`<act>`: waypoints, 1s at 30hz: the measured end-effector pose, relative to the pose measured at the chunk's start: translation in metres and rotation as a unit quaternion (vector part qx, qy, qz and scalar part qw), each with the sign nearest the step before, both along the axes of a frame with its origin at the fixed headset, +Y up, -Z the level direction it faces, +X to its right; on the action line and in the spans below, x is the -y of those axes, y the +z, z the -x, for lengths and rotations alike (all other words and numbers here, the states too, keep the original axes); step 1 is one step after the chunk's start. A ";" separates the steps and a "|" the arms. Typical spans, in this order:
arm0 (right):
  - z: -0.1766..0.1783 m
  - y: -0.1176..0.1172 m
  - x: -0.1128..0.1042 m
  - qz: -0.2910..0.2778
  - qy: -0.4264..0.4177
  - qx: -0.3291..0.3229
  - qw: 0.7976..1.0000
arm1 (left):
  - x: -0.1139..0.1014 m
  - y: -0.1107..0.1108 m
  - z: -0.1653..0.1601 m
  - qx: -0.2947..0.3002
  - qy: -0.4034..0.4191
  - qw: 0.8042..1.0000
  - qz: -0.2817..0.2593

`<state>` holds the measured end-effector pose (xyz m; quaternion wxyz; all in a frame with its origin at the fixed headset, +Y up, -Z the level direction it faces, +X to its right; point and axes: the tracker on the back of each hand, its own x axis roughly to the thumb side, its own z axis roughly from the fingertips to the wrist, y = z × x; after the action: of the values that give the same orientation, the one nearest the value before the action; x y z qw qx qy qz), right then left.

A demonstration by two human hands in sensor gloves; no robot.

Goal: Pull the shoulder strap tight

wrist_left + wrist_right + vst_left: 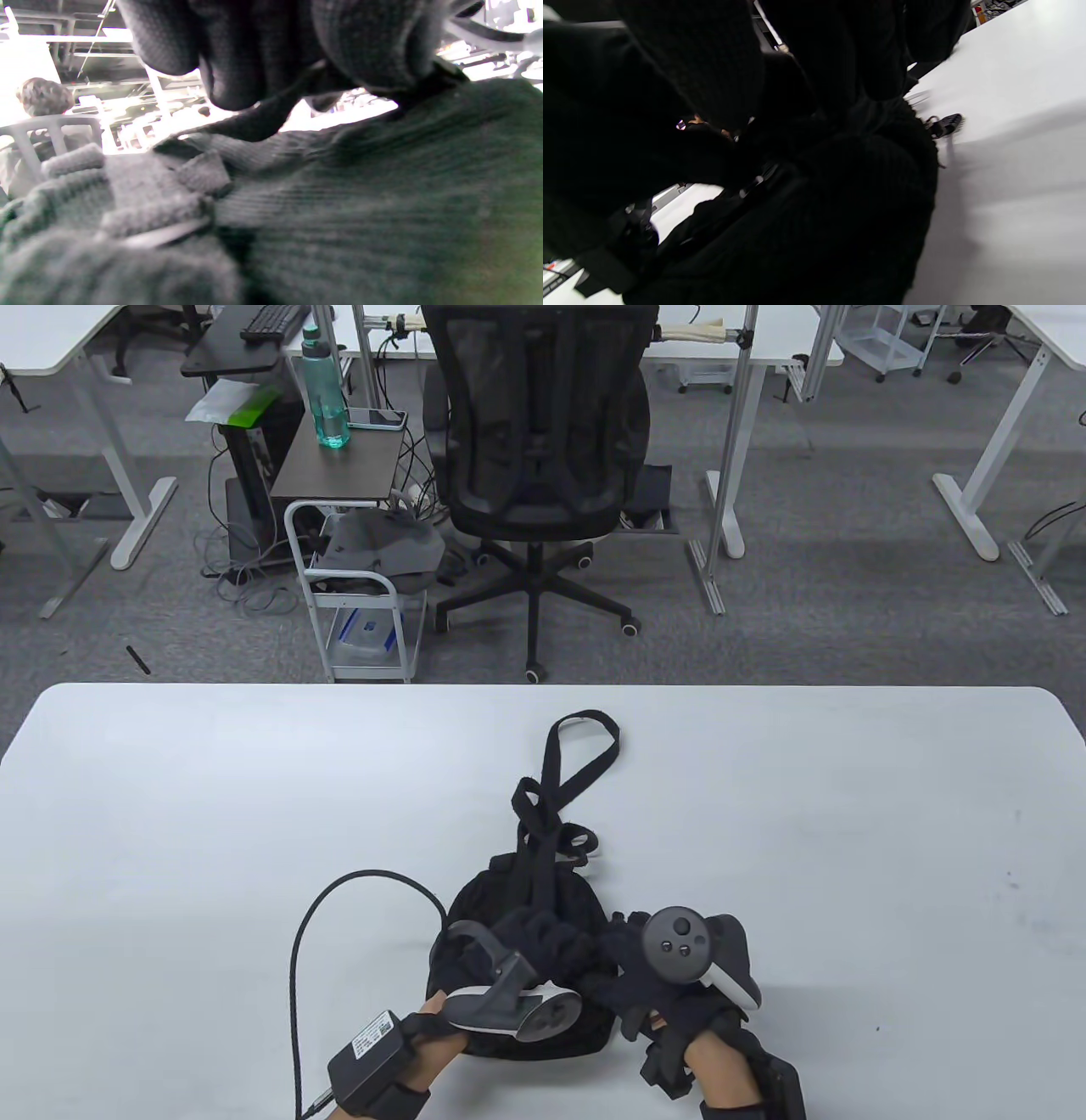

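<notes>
Resting both gloved hands on a black bag (517, 933) near the white table's (170, 831) front edge.

Trackers are hiding the left hand (488, 984) and right hand (670, 984) from above; wrist views are showing dark blur, so neither grip is readable. The shoulder strap (564, 780) is lying looped beyond the bag.
</notes>
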<state>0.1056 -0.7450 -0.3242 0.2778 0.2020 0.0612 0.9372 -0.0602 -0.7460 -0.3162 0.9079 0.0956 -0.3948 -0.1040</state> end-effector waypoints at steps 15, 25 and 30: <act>0.014 0.010 0.007 -0.029 -0.084 0.101 0.991 | -0.005 -0.004 0.013 -0.011 0.091 0.995 0.030; 0.020 0.009 -0.002 -0.070 -0.038 0.076 0.994 | 0.000 -0.004 0.011 -0.016 0.095 0.995 0.031; 0.022 0.009 -0.004 -0.077 -0.028 0.070 0.994 | 0.004 -0.003 0.007 -0.024 0.068 0.997 0.021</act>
<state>0.0839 -0.7414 -0.3157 0.2908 0.1586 -0.0360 0.9429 -0.0668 -0.7496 -0.3188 0.9237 0.1007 -0.3678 -0.0365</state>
